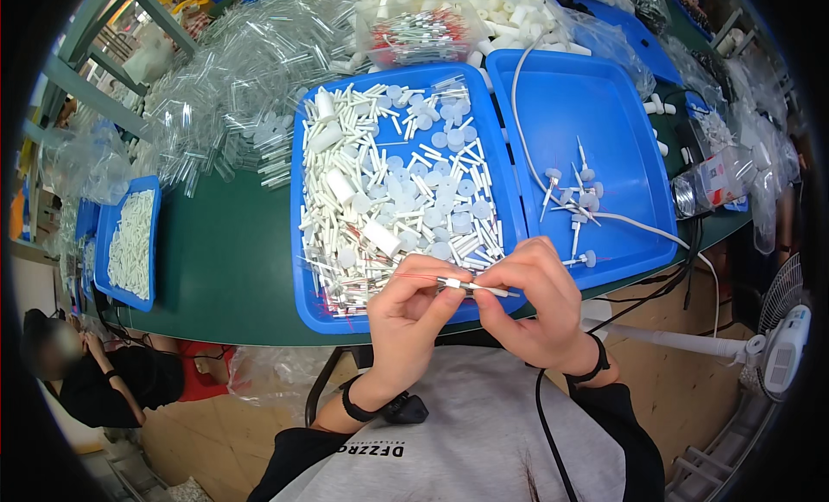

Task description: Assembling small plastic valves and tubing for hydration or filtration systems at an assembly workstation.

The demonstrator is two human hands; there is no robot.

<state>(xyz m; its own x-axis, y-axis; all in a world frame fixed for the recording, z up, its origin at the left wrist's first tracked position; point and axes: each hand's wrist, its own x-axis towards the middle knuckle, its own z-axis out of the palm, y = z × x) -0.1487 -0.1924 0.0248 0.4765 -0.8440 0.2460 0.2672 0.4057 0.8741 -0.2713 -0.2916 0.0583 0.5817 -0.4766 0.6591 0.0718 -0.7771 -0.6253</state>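
In front of my chest, my left hand [408, 310] and my right hand [537, 299] pinch one slim rod-like piece [466, 284] from its two ends. White sleeves show on the piece, and thin red wires run out past my left fingers. Fingertips cover part of it. Both hands are above the near edge of a blue tray [508, 191] heaped with small white tubes [345, 126], translucent round discs [414, 187] and a few thicker white cylinders [381, 238]. To its right, another blue tray [561, 96] holds several disc-and-rod assemblies [590, 200].
Clear plastic tubes [233, 79] pile up at the back left of the green table [216, 252]. A clear box of red-wired parts [419, 36] stands behind the trays. A cable [518, 96] crosses the right tray. A fan [786, 347] is at right; another person [121, 381] sits at left.
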